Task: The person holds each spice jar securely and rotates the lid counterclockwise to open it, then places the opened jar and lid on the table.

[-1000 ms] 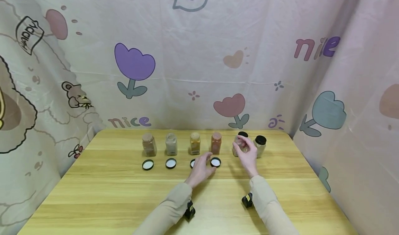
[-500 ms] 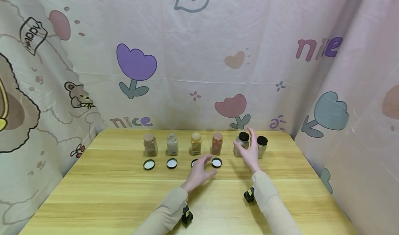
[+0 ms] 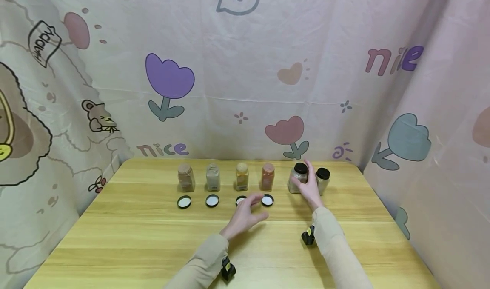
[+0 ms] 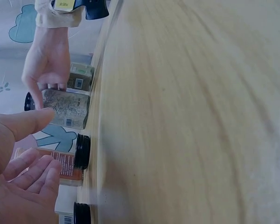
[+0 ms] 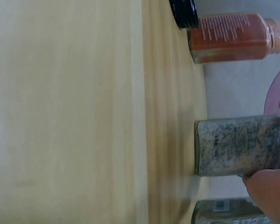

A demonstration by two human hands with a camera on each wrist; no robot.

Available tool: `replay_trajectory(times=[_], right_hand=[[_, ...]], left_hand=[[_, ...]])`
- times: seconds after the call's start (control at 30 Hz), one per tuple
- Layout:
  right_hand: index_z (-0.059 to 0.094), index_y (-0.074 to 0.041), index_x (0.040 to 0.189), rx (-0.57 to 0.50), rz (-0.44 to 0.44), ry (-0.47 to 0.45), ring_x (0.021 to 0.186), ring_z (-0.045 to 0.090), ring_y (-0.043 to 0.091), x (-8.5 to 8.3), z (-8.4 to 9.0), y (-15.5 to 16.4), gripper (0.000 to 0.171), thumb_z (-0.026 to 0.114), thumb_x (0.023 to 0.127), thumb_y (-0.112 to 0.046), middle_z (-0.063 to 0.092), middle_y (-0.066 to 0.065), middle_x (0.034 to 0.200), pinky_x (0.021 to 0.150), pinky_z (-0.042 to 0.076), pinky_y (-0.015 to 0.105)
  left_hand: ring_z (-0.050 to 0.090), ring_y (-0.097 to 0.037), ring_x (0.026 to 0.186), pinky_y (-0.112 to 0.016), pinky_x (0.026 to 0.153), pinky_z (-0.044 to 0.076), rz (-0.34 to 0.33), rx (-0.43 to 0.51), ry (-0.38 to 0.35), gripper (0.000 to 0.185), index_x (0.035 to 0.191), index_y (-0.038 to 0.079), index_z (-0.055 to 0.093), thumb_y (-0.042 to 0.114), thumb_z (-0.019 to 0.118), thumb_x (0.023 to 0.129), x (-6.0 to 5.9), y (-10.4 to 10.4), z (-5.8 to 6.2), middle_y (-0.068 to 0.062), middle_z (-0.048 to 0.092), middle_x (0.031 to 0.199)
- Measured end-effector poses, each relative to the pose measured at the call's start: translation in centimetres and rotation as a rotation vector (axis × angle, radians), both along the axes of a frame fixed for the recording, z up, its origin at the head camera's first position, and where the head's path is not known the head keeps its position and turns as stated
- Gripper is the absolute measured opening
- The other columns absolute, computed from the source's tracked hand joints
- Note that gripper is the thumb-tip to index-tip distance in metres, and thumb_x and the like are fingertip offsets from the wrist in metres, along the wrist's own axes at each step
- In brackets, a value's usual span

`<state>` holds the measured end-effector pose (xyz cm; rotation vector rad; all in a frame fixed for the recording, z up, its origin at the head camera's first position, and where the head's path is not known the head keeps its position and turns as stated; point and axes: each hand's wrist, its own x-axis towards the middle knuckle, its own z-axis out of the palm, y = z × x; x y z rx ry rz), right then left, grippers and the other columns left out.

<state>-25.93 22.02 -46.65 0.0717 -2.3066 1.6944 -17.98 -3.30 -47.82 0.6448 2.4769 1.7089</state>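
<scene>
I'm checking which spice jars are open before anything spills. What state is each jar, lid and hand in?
Four left jars: upright, uncapped.
Four lids: off, lying in front of those jars.
Fifth jar: upright, capped, right hand around it.
Sixth jar: upright, capped.
Left hand: open, near the lids, holding nothing.

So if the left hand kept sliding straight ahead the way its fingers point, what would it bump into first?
Most likely the round black lid with a white lining lying on the wooden table, just ahead of the left hand. Behind that lid stands the open glass jar of reddish-orange spice. Depth is hard to judge here.
</scene>
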Motion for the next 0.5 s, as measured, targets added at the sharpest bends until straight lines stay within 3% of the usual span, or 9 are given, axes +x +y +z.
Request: replay_trajectory(times=[0.23,0.5], right_hand=[[0.018,-0.005,0.159,-0.013,0.027,-0.073,0.155,0.017,0.039,-0.33,0.27,0.4,0.083,0.066,0.092,0.001,0.02,0.025,0.166,0.131,0.01,0.051],[0.024,0.002,0.155,0.048,0.026,-0.153,0.15,0.026,0.043,0.11,0.59,0.37,0.073,0.065,0.096,-0.007,0.032,0.028,0.157,0.13,0.014,0.054]], left_hand=[[0.051,-0.044,0.135,-0.055,0.115,0.043,-0.018,0.014,-0.025,0.061,0.14,-0.005,0.049,0.013,0.076,0.089,0.29,-0.35,-0.09,-0.025,0.053,0.145],[0.05,-0.044,0.136,-0.054,0.116,0.042,-0.032,0.041,-0.027,0.059,0.14,-0.007,0.048,0.009,0.075,0.09,0.2,-0.47,-0.39,-0.027,0.051,0.146]])
